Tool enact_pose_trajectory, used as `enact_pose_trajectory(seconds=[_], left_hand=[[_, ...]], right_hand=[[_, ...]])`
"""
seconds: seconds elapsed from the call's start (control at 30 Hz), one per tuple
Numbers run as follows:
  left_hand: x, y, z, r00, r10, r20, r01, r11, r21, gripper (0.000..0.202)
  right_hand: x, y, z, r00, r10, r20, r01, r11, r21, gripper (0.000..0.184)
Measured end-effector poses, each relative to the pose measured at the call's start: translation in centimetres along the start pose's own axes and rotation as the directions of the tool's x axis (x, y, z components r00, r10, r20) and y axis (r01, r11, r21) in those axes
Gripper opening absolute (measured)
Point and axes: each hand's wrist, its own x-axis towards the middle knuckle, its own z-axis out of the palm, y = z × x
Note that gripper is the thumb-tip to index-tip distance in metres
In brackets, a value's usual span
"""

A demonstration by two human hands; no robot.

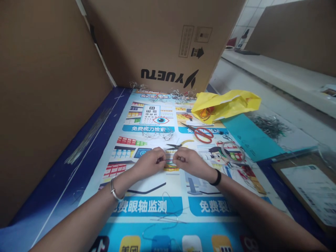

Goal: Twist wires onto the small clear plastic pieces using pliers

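My left hand (pixel 149 161) and my right hand (pixel 190 161) rest close together on a printed poster (pixel 157 206) spread over the table. Both hands are closed in a pinch, fingertips facing each other, with a thin wire or band stretched between them. Under and between the fingers lies a small heap of coloured rubber bands (pixel 171 165). A silver bracelet circles my left wrist and a black band my right. Just beyond the fingertips lie small pliers with yellow handles (pixel 181 144).
Red-handled scissors (pixel 202 133) lie further back, near a yellow plastic bag (pixel 225 103) holding orange bands. A roll of clear tape (pixel 232 151) sits at the right. Cardboard walls (pixel 47 87) stand left and behind. Loose thin wires (pixel 165 218) lie near me; a wire pile (pixel 270 126) lies far right.
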Motion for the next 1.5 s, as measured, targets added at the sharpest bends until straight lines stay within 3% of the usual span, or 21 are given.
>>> enact_pose_trajectory(seconds=[0.13, 0.23, 0.33, 0.47, 0.53, 0.73, 0.87, 0.97, 1.07, 1.2, 1.27, 1.33, 1.4, 1.5], left_hand=[[0.0, -0.1, 0.4, 0.999, 0.028, 0.014, -0.03, 0.995, 0.095, 0.014], [-0.1, -0.1, 0.6, 0.999, 0.023, 0.026, -0.027, 0.989, 0.143, 0.015], [-0.2, 0.1, 0.6, 0.999, 0.021, 0.031, -0.026, 0.986, 0.165, 0.014], [-0.2, 0.2, 0.6, 0.999, 0.038, 0.019, -0.04, 0.987, 0.153, 0.015], [-0.2, 0.1, 0.5, 0.999, 0.046, 0.01, -0.047, 0.991, 0.122, 0.017], [-0.4, 0.3, -0.4, 1.0, 0.014, 0.007, -0.014, 0.997, -0.073, 0.03], [-0.4, 0.9, -1.2, 0.998, -0.051, -0.028, 0.049, 0.997, -0.065, 0.021], [-0.4, 1.2, -2.1, 0.998, -0.063, 0.007, 0.063, 0.997, -0.046, 0.012], [-0.2, 1.3, -4.1, 0.994, -0.101, 0.029, 0.102, 0.994, -0.031, 0.015], [0.9, 1.5, -9.1, 0.97, -0.167, -0.175, 0.144, 0.981, -0.132, 0.027], [1.8, 1.5, -11.7, 0.905, -0.192, -0.379, 0.117, 0.97, -0.212, 0.025], [2.8, 1.3, -13.6, 0.831, -0.214, -0.514, 0.113, 0.969, -0.221, 0.019], [3.7, 0.7, -14.6, 0.804, -0.217, -0.554, 0.125, 0.972, -0.2, 0.015], [4.8, -0.6, -14.8, 0.85, -0.202, -0.486, 0.173, 0.979, -0.104, 0.012]], right_hand=[[-0.2, 0.6, -0.3, 0.995, 0.096, -0.021, -0.087, 0.964, 0.252, 0.007], [-0.3, 0.7, -0.6, 0.978, 0.21, 0.002, -0.184, 0.852, 0.49, 0.008], [-0.3, 0.7, -1.7, 0.953, 0.303, 0.002, -0.2, 0.626, 0.753, 0.01], [-0.1, 1.1, -3.7, 0.889, 0.457, -0.039, -0.076, 0.23, 0.97, 0.012], [0.0, 1.4, -4.3, 0.865, 0.501, -0.036, -0.04, 0.14, 0.989, 0.016], [0.1, 1.6, -2.9, 0.867, 0.493, 0.071, -0.16, 0.141, 0.977, 0.023], [0.3, 1.7, -2.0, 0.875, 0.473, 0.104, -0.21, 0.177, 0.962, 0.025], [1.0, 1.6, -2.2, 0.871, 0.481, 0.102, -0.214, 0.184, 0.959, 0.027], [2.1, 0.9, -3.0, 0.862, 0.503, 0.065, -0.189, 0.2, 0.961, 0.03], [4.3, -0.1, -4.2, 0.859, 0.512, -0.017, -0.081, 0.168, 0.982, 0.032], [5.5, -0.4, -4.5, 0.863, 0.503, -0.052, -0.029, 0.153, 0.988, 0.032], [6.6, -0.5, -4.4, 0.863, 0.499, -0.08, 0.008, 0.143, 0.99, 0.032], [7.6, -0.4, -3.9, 0.856, 0.507, -0.101, 0.036, 0.137, 0.99, 0.033], [8.6, 0.2, -2.7, 0.837, 0.531, -0.134, 0.066, 0.145, 0.987, 0.032]])
